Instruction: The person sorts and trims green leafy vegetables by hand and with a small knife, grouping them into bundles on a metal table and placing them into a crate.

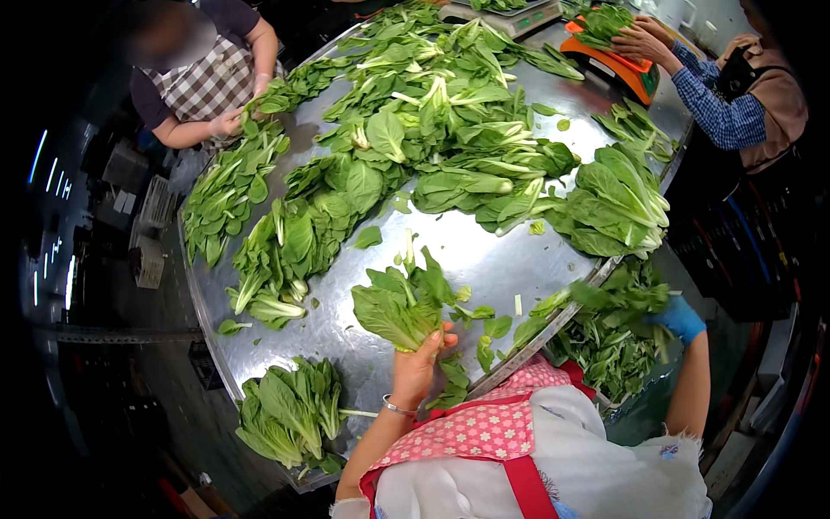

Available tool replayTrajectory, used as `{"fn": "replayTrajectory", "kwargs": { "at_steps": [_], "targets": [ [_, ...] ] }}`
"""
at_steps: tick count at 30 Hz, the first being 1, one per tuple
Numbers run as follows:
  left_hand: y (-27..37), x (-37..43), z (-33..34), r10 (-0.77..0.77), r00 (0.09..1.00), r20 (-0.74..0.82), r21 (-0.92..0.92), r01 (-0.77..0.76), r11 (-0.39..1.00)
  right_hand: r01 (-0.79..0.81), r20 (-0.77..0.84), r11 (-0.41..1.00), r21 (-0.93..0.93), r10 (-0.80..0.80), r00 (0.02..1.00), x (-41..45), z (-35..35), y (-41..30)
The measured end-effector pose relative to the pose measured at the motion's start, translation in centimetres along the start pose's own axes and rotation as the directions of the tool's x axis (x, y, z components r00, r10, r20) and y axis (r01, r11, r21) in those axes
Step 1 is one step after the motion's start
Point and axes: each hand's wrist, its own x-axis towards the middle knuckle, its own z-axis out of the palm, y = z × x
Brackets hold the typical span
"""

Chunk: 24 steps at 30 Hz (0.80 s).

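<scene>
My bare left hand [425, 360], with a bracelet at the wrist, grips a leafy green vegetable [399, 308] by its base above the metal table [467, 250]. Off the table's right edge is my right hand [681, 319], in a blue glove and blurred. It holds loose green leaves [616, 295] over a heap of leaves and stems [606, 357] in a container beside me. Small torn leaves [496, 326] lie on the metal to the right of my left hand. A bundle of greens [295, 409] rests near the table's corner at my left.
Rows of leafy greens [441, 117] cover the table's far half. Large heads [616, 201] sit at its right edge. Across the table, a person in a checked apron [211, 81] handles greens. Another person's hands [642, 42] hold greens over an orange scale [609, 61].
</scene>
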Motion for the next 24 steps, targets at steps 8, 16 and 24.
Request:
{"fn": "replayTrajectory", "kwargs": {
  "at_steps": [8, 16, 24],
  "targets": [
    [-1.6, -0.7, -1.8, 0.168, 0.986, 0.01, 0.452, -0.154, 0.878, 0.056, 0.2, 0.88, -0.472, 0.045, 0.979, 0.1, 5.0, -10.9],
    [-1.9, -1.1, -1.1, 0.365, 0.891, 0.268, 0.56, -0.453, 0.694, -0.006, 0.318, 0.544, 0.839, -0.481, 0.817, 2.5, 20.4, -20.0],
    [-2.8, -0.9, -2.7, 0.322, 0.945, 0.055, 0.468, -0.309, 0.828, 0.914, 0.26, 0.402, 0.054, -0.889, 0.376, 6.1, 21.6, -23.8]
  ]
}}
